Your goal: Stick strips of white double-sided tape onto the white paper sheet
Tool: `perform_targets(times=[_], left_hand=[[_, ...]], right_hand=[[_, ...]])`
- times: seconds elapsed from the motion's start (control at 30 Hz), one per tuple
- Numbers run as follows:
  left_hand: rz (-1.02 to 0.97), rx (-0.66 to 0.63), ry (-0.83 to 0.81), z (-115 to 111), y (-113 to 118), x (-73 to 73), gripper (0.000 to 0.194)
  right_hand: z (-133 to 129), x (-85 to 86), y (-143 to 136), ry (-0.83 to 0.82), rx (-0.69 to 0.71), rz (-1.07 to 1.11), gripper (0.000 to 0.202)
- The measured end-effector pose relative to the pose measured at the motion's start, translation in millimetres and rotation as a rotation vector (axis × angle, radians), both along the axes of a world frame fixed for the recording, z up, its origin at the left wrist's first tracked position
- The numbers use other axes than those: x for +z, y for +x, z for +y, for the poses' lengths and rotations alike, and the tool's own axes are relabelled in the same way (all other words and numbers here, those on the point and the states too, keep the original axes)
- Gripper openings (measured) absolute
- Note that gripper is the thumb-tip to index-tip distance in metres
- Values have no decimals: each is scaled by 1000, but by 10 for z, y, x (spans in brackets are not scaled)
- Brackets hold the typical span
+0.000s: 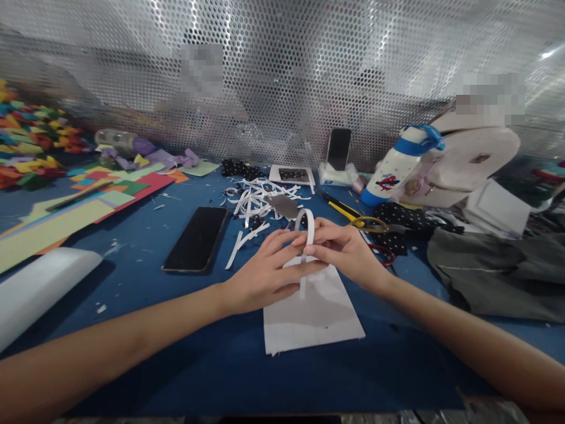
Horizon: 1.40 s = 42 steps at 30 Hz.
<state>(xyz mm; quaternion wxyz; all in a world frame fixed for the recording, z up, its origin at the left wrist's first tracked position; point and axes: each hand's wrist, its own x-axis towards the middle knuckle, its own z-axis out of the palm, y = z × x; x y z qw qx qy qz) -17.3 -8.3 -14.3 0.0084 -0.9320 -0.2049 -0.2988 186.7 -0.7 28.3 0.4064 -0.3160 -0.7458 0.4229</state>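
A narrow white strip [309, 222], bent into a loop at its top, stands between my two hands. My right hand [346, 250] pinches it between thumb and fingers. From the other side my left hand [267, 274] closes its fingers on the same strip, and its lower end hangs below them. Under both hands a white sheet [315, 324] lies on the blue table [212, 365]. Beyond my fingers is a heap of cut white strips [256, 197] with a dark grey piece [283, 206] on it.
A black phone [196, 238] lies left of my hands. Scissors [375, 225], a yellow cutter [344, 209] and grey cloth [494, 277] are to the right. A bottle [392, 168] leans near a pale bag [472, 156]. Coloured paper [57, 221] covers the left; a perforated metal wall [273, 76] stands behind.
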Motion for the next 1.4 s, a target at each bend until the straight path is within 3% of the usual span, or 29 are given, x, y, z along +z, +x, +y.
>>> perform_targets(times=[0.2,0.3,0.4,0.53,0.63,0.7,0.83,0.93,1.03,1.1,1.17,1.33,1.4], left_hand=[[-52,18,-7,-75,8,62,50],[-216,64,-45,-89,-24,71,47],[-314,26,-125,-74,-44,45,30],[5,-58,-184,-86,7,-4,28],[266,-28,-189,-139,75,-39,63],[350,-12,-225,-168,118,-66,77],[365,-18,-315,-206,222,-67,80],[288,-135,-477,-303,304,112,85],[275,-541,-855,-462,341,421,58],[248,-643,-1020,-549,339,555,55],[282,-587,-954,-591,329,537,62],[358,-163,-573,-530,325,139,92],[386,-59,-510,-486,320,65,102]], right_hand=[[8,57,51,-237,-147,246,14],[43,155,147,-182,-189,263,18],[40,267,237,-89,-130,151,31],[25,351,298,18,-122,72,30],[59,343,313,34,-145,104,30],[92,313,311,17,-152,108,30],[131,249,284,9,-162,47,31],[139,230,267,10,-158,38,32],[144,232,266,-8,-142,75,32],[144,239,268,-17,-131,94,32],[137,248,268,-13,-126,98,31],[113,266,261,30,-127,69,31],[115,270,264,42,-126,64,31]])
